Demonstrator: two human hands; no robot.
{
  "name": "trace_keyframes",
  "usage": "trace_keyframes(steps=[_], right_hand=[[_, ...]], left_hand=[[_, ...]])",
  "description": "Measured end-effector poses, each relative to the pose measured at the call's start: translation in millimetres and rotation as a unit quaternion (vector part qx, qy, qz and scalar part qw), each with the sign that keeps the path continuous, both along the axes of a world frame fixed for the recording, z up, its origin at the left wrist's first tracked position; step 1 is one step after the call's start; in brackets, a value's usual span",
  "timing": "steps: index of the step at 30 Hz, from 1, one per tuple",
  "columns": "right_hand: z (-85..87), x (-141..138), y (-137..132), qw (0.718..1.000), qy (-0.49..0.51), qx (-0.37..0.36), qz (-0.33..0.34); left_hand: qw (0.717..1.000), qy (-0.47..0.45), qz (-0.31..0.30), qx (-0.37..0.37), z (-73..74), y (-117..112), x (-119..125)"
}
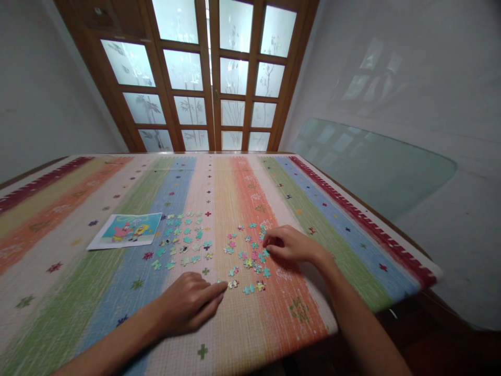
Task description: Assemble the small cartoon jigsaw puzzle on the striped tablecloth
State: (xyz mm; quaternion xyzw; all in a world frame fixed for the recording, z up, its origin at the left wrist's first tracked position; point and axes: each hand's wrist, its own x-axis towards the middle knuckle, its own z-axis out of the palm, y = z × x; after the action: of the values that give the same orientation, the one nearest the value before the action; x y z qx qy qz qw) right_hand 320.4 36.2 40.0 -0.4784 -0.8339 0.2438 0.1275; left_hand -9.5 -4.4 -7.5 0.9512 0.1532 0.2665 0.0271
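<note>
Sorting loose puzzle pieces (250,256) on the worktop (274,324): my left hand (188,305) lies flat, fingers out, nudging one at its tips. My right hand (289,244) pinches a piece, I think; next I need a match from the spread between them.

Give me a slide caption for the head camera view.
Two hands sort scattered puzzle pieces on a striped tablecloth beside a cartoon picture.
</note>
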Motion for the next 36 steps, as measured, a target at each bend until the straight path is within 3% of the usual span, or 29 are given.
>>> trace_keyframes(steps=[8, 20, 25, 28, 36], right_hand=[[-2.8, -7.1, -3.4, 0.999, -0.013, -0.031, 0.022], [-3.2, -8.9, -2.8, 1.000, -0.024, -0.015, 0.011], [-2.6, -17.1, -4.5, 0.994, 0.040, -0.026, 0.099], [-6.7, -23.4, -5.2, 0.988, 0.025, -0.017, 0.150], [-13.1, -26.5, -5.1, 0.995, -0.002, 0.021, 0.103]], left_hand=[[1.000, 0.011, 0.005, 0.005, 5.6, -0.8, 1.6], [1.000, 0.005, 0.011, 0.017, 6.5, -1.3, 1.9], [1.000, 0.012, 0.002, 0.011, 4.4, -0.6, 0.9], [1.000, 0.009, -0.005, 0.011, 3.9, 0.0, 1.6], [1.000, 0.004, 0.003, 0.016, 4.4, 0.0, 2.6]])
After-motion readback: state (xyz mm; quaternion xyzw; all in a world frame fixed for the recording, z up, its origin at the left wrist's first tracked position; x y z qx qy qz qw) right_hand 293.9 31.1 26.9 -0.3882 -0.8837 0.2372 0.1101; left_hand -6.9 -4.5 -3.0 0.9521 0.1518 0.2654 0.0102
